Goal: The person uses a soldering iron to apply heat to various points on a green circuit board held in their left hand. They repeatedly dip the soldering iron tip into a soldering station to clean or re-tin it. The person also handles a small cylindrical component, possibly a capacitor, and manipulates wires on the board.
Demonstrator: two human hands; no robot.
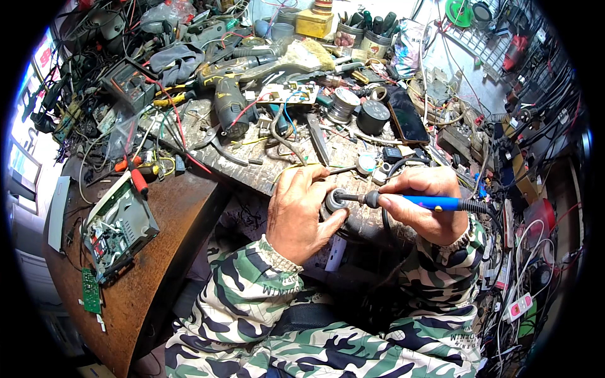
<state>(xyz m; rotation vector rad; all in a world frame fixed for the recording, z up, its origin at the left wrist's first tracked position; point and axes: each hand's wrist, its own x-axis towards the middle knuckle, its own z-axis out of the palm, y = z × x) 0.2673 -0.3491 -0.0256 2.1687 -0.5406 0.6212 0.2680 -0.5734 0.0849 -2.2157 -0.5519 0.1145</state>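
My right hand [428,201] grips a blue soldering iron [432,203], its black cable trailing off to the right. The iron points left, and its metal tip reaches into the mouth of a small round grey metal part [337,198]. Around that part my left hand [302,211] is closed, thumb on the near side and fingers on the far side, at the bench's front edge. What lies inside the part is too small to make out. Just beyond the hands sit a small round tin [366,164] and a dark rod.
A cluttered wooden bench [252,173] holds a solder spool [343,104], a black cylinder [373,117], a phone [408,116], a yellow-black power drill [230,107] and a circuit board [290,93]. An opened device [120,227] lies on the brown side table [170,233]. Cables hang at right.
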